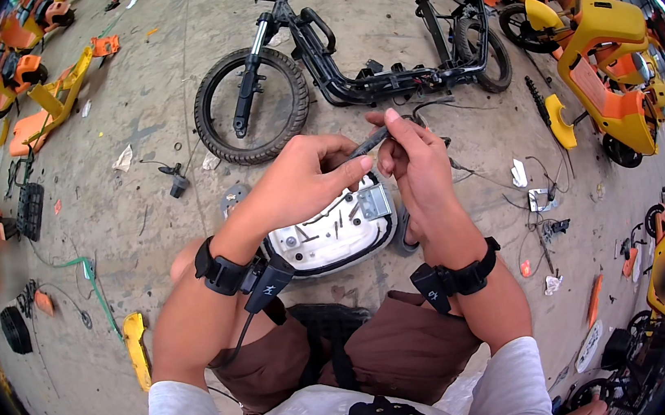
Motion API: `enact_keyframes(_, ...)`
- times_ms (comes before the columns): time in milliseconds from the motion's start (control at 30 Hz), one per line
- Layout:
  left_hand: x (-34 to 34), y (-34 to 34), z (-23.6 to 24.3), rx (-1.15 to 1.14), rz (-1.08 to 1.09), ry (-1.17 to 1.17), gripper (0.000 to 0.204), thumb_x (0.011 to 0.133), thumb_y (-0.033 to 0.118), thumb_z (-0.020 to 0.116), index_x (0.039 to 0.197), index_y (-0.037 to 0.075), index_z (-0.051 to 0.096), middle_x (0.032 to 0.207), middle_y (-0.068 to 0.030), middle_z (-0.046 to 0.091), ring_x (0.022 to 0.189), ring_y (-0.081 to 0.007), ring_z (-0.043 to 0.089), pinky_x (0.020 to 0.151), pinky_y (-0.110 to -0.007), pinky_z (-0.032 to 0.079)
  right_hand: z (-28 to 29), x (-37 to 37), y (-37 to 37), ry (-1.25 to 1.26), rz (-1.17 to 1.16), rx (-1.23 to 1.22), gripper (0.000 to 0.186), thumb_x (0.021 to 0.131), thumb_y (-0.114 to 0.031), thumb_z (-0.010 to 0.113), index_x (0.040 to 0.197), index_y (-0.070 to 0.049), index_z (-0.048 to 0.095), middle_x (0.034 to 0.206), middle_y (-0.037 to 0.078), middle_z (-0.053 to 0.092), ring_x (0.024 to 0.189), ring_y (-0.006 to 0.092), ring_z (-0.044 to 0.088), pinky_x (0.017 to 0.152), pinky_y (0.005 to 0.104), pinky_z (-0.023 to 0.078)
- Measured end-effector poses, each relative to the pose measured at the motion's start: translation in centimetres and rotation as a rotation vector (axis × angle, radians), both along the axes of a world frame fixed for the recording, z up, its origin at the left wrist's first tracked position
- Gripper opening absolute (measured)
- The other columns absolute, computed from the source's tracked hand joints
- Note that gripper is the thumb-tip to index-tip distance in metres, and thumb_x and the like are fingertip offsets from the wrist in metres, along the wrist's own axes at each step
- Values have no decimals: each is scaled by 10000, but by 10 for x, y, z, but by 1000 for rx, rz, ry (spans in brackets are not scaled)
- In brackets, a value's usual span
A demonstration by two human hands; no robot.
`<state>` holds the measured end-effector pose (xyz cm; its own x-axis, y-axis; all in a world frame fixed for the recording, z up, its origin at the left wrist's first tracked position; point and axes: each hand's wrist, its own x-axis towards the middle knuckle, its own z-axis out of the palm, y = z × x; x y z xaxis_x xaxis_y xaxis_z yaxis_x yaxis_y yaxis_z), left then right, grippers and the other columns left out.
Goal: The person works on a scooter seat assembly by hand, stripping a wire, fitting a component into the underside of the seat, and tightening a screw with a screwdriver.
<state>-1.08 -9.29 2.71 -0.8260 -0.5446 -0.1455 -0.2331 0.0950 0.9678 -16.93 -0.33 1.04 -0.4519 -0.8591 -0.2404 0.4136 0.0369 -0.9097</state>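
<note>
In front of me, my left hand (311, 179) pinches one end of a black sleeved cable (369, 143). My right hand (417, 158) grips the cable's other end between thumb and fingers. Thin dark wires (459, 167) hang beyond the right hand; whether they belong to this cable I cannot tell. Below both hands, between my knees, lies a white padded shell (298, 262) with a dark rim. Several loose screws and small metal parts rest in it, along with a metal bracket (374, 202) at its right side.
A stripped black scooter frame (368, 87) with wheels stands just ahead. Yellow and orange scooters (606, 53) line the right. Loose scrap lies around: a yellow panel (137, 348) at left, a black connector part (178, 184), a metal box with wires (543, 198) at right.
</note>
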Motion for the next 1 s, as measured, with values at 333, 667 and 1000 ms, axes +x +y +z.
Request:
enact_keyframes(333,5,5,0,91,-35,0,348,876,230,738,1076,-42,655,813,-30,665,761,-76,598,656,-230,480,5,-10,6,-198,15,-71,391,960,-332,611,1064,43,645,665,12,533,537,80,427,536,237,341)
enact_keyframes(667,-2,9,-21,-105,-95,36,198,948,118,591,1016,-61,638,900,-87,695,841,-119,634,789,-295,509,8,-32,3,-431,-98,-272,346,961,-365,608,1062,-38,661,782,-12,592,523,63,348,537,245,298)
enact_keyframes(1000,-14,13,-21,416,182,207,206,1048,203,419,1097,10,475,986,-148,686,860,-205,696,713,-299,567,0,-35,4,-98,-60,110,392,968,-346,563,1198,-33,615,1051,85,688,897,153,596,785,295,439)
